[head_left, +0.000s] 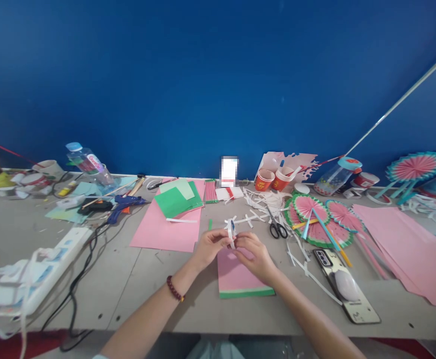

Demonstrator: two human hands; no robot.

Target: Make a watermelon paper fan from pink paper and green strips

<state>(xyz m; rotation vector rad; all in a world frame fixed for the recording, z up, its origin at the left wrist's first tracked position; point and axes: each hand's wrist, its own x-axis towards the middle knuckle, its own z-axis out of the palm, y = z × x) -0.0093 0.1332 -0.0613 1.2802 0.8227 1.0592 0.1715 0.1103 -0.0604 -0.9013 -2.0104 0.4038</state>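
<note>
My left hand (213, 246) pinches a roll of white tape (231, 234), held on edge, with some blue showing at its core. From the other side, my right hand (255, 253) has its fingers closed at the same roll. Both hands are above a pink paper sheet (240, 274) with a green strip along its near edge. Just behind the roll lie cut white strips (249, 218). A pair of black-handled scissors (278, 228) rests to the right of my right hand.
Left are green sheets (178, 199) on pink paper (158, 232), a blue glue gun (122, 207) and a power strip (59, 267). Right are pink watermelon-patterned paper fans (320, 234), a phone (362, 304), red paper cups (264, 180) and more pink paper (415, 254). A blue wall stands behind.
</note>
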